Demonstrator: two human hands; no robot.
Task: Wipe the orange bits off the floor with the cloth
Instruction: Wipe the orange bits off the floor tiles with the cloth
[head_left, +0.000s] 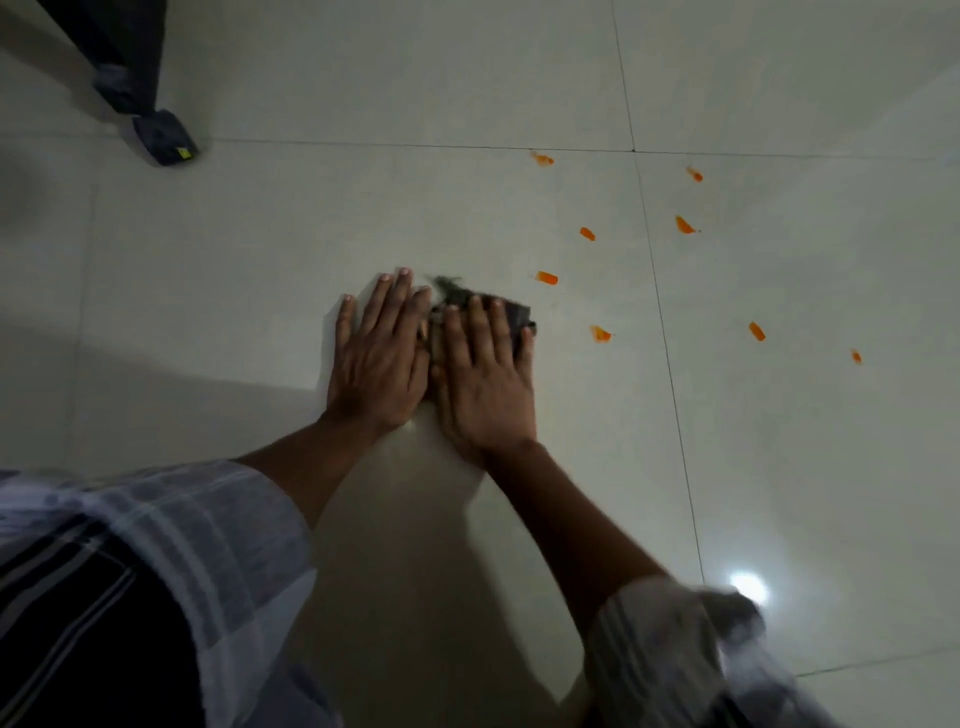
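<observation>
Both hands lie flat, fingers straight and slightly spread: the left hand on the floor beside the cloth, the right hand pressing it. Beyond and rightward of the cloth lie the orange bits, nearer the right hand.

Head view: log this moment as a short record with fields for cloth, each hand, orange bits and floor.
cloth: dark cloth, on the floor under the right hand
left hand: left hand, fingers straight, flat on the floor beside the cloth
right hand: right hand, fingers straight, pressing the cloth
orange bits: orange bits, nine, scattered right of the cloth, not yet wiped
floor: pale tiled floor
</observation>
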